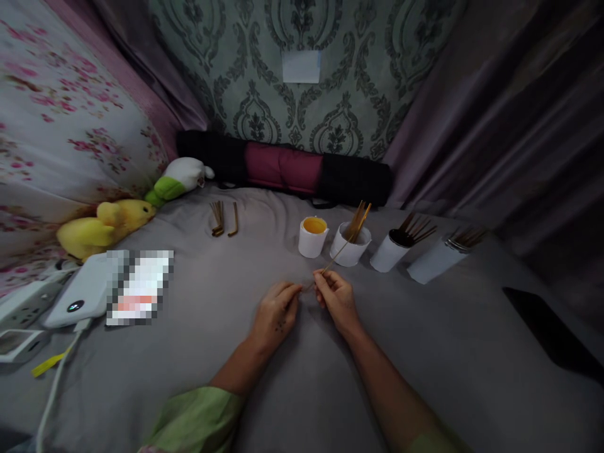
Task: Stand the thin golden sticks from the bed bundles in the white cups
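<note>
Above the grey sheet, my right hand (337, 299) pinches a thin brown stick (336, 253), which slants up and right in front of the white cups. My left hand (277, 314) is closed, thumb against fingertips, at the lower end of this stick; a fine line runs between both hands. Behind my hands stand a white cup with a yellow-orange inside (311, 244) and a wider white cup (350, 253) holding golden-brown sticks. Farther left lie a small bunch of sticks with bent ends (217, 219) and one single bent stick (234, 220).
Two white-wrapped containers (389, 253) (431, 265) with dark sticks lean at the right, near a black flat device (550, 327). At left are a power bank (87, 289), a blurred-out phone (141, 286), a power strip (28, 305) and plush toys (106, 226). A black-and-maroon roll (285, 167) lies along the wall.
</note>
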Demonstrator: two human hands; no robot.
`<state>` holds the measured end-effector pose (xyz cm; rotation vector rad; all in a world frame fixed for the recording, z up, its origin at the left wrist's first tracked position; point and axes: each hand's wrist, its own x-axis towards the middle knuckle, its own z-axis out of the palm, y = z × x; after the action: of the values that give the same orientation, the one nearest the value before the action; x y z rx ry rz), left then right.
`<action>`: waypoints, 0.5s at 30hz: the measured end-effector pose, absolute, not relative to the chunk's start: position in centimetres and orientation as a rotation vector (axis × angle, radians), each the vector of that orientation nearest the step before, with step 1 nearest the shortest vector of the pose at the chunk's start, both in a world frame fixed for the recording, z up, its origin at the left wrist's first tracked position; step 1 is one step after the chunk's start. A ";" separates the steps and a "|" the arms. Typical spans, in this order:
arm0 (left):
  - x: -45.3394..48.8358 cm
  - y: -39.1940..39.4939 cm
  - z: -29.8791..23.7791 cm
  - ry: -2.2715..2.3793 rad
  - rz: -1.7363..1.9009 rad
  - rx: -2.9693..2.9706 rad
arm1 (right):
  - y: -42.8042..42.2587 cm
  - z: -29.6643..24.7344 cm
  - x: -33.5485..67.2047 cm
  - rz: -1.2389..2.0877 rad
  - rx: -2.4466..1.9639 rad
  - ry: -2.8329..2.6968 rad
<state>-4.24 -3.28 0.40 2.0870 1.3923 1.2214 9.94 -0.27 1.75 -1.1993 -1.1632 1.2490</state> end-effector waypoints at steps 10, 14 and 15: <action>-4.3 -3.2 0.9 1.376 1.229 1.955 | -0.2 1.7 10.0 1.247 -1.182 -1.190; -4.2 -3.3 1.4 1.373 1.218 1.855 | -0.3 1.9 9.9 1.234 -1.190 -1.212; -4.2 -3.4 1.5 1.373 1.219 1.824 | -0.3 1.9 10.0 1.231 -1.191 -1.217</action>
<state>-4.22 -3.35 1.48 1.8245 1.3728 1.2190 9.96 -0.27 1.89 -1.1912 -1.2173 1.2306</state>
